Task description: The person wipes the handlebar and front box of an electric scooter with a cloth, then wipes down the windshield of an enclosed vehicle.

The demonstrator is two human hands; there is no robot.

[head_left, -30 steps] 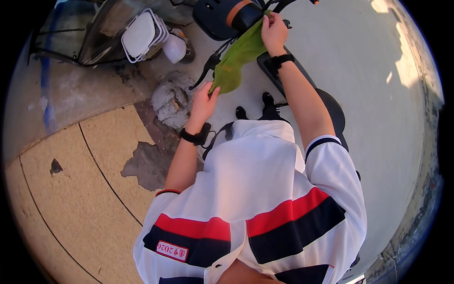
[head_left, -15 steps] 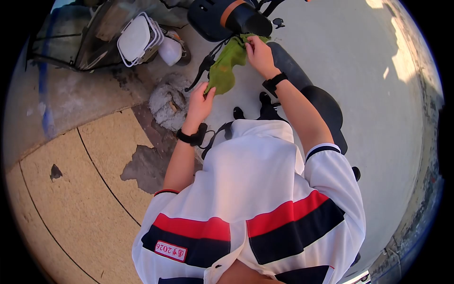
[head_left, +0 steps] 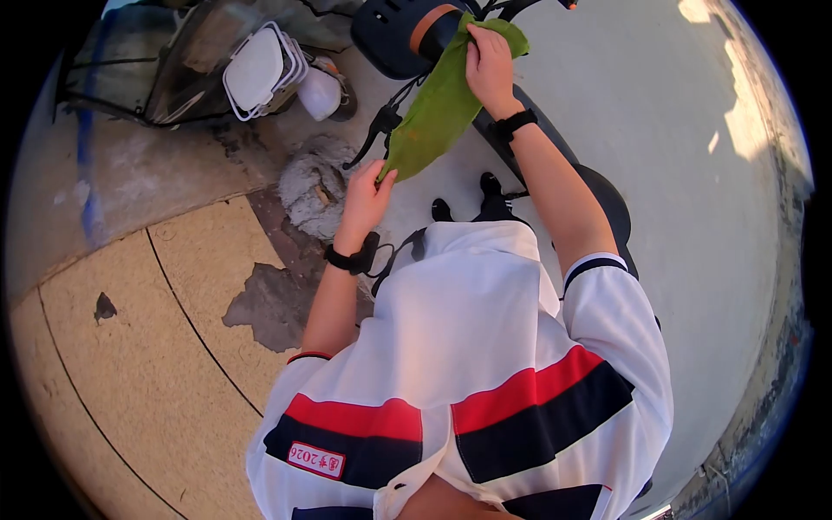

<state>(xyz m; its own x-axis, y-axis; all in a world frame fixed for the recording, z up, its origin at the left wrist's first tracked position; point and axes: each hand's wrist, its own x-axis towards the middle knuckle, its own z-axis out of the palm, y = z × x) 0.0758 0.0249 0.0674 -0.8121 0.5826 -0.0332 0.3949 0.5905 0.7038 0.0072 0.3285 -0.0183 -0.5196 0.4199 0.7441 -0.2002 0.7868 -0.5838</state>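
Observation:
A green cloth [head_left: 433, 113] is stretched between my two hands in the head view. My left hand [head_left: 366, 195] pinches its lower left corner. At the upper right, my right hand [head_left: 490, 69] grips the cloth near its far edge; part of the fingers is hidden. Just beyond the cloth stands a dark scooter [head_left: 390, 35] with an orange band, partly covered by the cloth. Its black brake lever [head_left: 377, 134] sticks out close to my left hand. The long dark seat and body [head_left: 598, 186] run behind my right forearm.
A white folding stool [head_left: 256, 74] and a white rounded container [head_left: 319, 94] stand at the upper left. Below them lies a grey fuzzy bundle [head_left: 310, 186] on the ground. Tan boards [head_left: 165, 364] cover the lower left, and pale concrete floor [head_left: 693, 217] extends right.
The cloth is spread wider and flatter, where it was bunched before. My right hand has moved up and to the right with its end; my left hand has barely shifted.

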